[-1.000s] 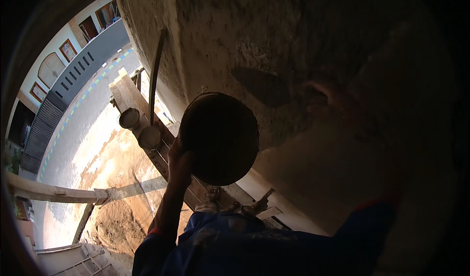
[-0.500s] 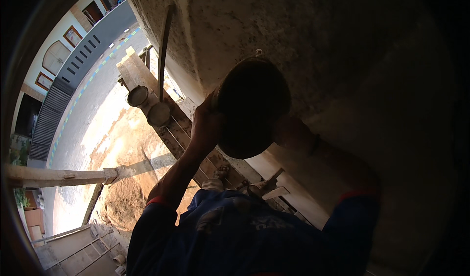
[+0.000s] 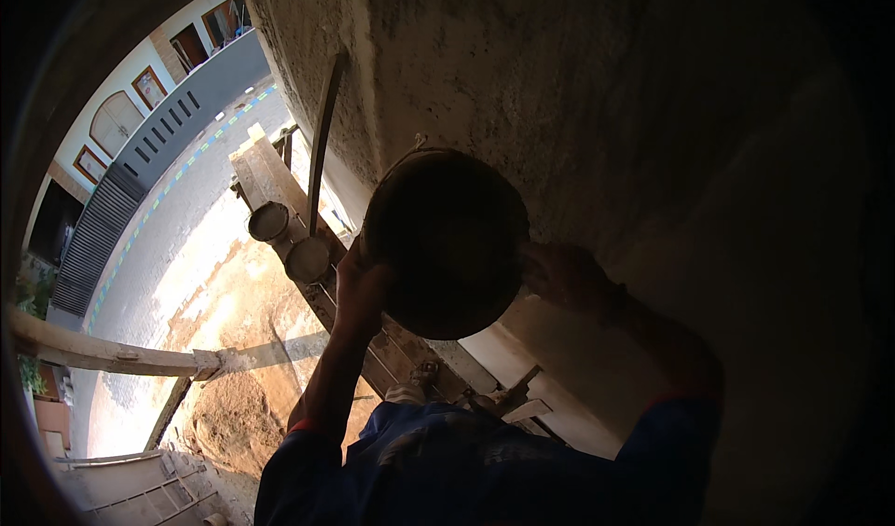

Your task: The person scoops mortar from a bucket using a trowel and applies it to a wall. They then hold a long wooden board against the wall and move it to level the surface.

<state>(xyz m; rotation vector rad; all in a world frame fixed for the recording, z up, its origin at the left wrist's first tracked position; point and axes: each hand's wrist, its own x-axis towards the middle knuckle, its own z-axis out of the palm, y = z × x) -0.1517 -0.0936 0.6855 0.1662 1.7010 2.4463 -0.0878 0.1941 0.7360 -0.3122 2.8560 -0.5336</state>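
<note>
**Black in deep shadow: a round bucket [image 3: 446, 246] raised between two hands beside a rough wall [image 3: 485, 69]**

Head view, looking down. The bucket occupies the centre, in front of the person's blue shirt [image 3: 447, 470], with its round mouth turned towards the camera; the interior is too dark to read. A thin handle [image 3: 419, 141] shows at its upper edge. The left hand [image 3: 362, 291] is at the bucket's left side, its grip closed on the rim with the thumb lying over the edge. The right hand [image 3: 567, 276] meets the opposite side, fingers curled; shadow prevents one from telling whether this grip pinches the rim or only rests against it.

To the left, a plank platform [image 3: 266, 167] runs diagonally along the wall. Two small pails [image 3: 308, 260] stand next to each other on it, and a long, narrow strip [image 3: 325, 134] rises near them, its upper end by the wall. A sandalled foot [image 3: 424, 374] is visible below the bucket. Lower left, a wooden pole [image 3: 112, 353] crosses above a mound of brown sand [image 3: 231, 419]; beyond, a grey gate [image 3: 101, 232] borders the sunlit paving [image 3: 149, 274].
</note>
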